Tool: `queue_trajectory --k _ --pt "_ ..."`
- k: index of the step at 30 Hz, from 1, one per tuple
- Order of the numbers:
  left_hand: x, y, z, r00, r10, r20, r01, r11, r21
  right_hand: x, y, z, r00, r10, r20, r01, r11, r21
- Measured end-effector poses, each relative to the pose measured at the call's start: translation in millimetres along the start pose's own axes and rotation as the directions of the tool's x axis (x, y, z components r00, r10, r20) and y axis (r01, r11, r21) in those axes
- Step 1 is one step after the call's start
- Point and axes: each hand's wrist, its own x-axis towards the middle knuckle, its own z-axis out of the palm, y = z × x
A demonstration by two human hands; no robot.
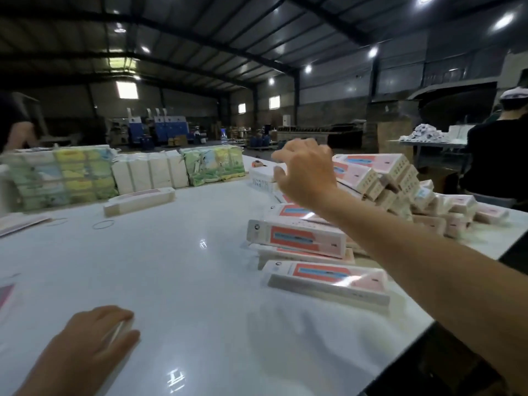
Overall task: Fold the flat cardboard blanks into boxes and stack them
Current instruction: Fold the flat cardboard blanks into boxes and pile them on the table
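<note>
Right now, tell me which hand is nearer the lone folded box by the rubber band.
Left. The left hand lies on the table nearest the camera, with the lone folded box well beyond it. The right hand is farther off, reaching over the stacked boxes.

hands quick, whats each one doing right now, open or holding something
Left hand: fingers curled round a small white box, holding it.
Right hand: open, fingers spread, reaching out over the stacked pink boxes, gripping nothing.

Wide open middle of the white table [185,252]. Blocked on the right by piled pink boxes [385,184], far edge walled by wrapped bundles [63,178] (one stray box [139,200] near them).
</note>
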Motion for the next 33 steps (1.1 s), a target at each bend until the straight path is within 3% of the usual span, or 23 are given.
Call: queue_trajectory --k 3,7,14,17,19,21,24,26,27,33 --pt "-8 14 -11 1.0 0.029 0.003 -0.029 0.999 0.036 -41 -80 26 0.976 -0.166 0.139 0.12 0.949 0.291" --pt "-16 24 -14 0.999 0.026 0.021 -0.027 1.0 0.012 -108 -139 80 0.804 -0.254 0.538 0.117 0.954 0.275" --pt "-19 28 -12 1.0 -0.014 0.018 0.014 1.0 0.001 -133 -138 110 0.824 -0.261 0.503 0.088 0.936 0.341" --pt "-11 15 -35 0.991 -0.113 0.073 0.122 0.983 -0.139 -133 -140 112 0.827 -0.259 0.5 0.081 0.933 0.35" --pt "-1 -11 -64 0.971 -0.238 0.037 0.241 0.957 -0.159 -132 -141 113 0.83 -0.253 0.498 0.066 0.929 0.363" --pt "6 -51 -99 0.916 -0.392 -0.083 0.394 0.919 0.011 -130 -144 116 0.83 -0.229 0.509 0.035 0.932 0.361" --pt "-9 -122 -142 0.713 -0.641 -0.285 0.7 0.675 0.235 -129 -146 127 0.844 -0.171 0.508 -0.034 0.929 0.37" --pt "-26 -164 -155 0.56 -0.781 -0.277 0.827 0.507 0.243 -129 -146 135 0.855 -0.139 0.5 -0.066 0.926 0.371" --pt "-32 -179 -158 0.519 -0.816 -0.256 0.85 0.46 0.259 -130 -146 140 0.859 -0.138 0.494 -0.066 0.925 0.374" --pt "-24 -210 -162 0.485 -0.859 -0.165 0.867 0.447 0.218 -130 -141 151 0.902 -0.203 0.382 0.034 0.914 0.405"
